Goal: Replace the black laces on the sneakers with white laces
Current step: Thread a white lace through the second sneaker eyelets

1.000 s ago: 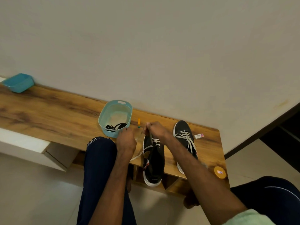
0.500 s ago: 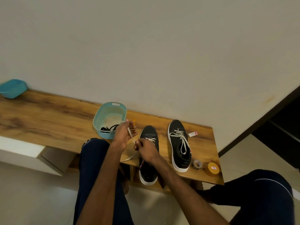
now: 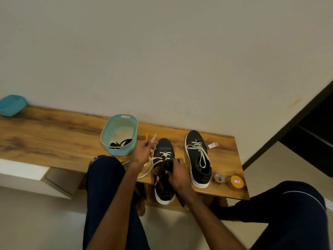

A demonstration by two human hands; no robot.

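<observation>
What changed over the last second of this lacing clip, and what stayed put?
The right hand slid from the toe end of the sneaker being laced back toward its opening and now grips its upper. The left hand raised the white lace end beside the basket and pinches it. Unchanged: the second sneaker laced in white, the black laces in the basket.

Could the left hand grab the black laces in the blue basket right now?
Probably yes. The black laces lie in the open-topped blue basket right beside the left hand, with nothing between. But that hand pinches the white lace, so it would likely need to let go first.
</observation>
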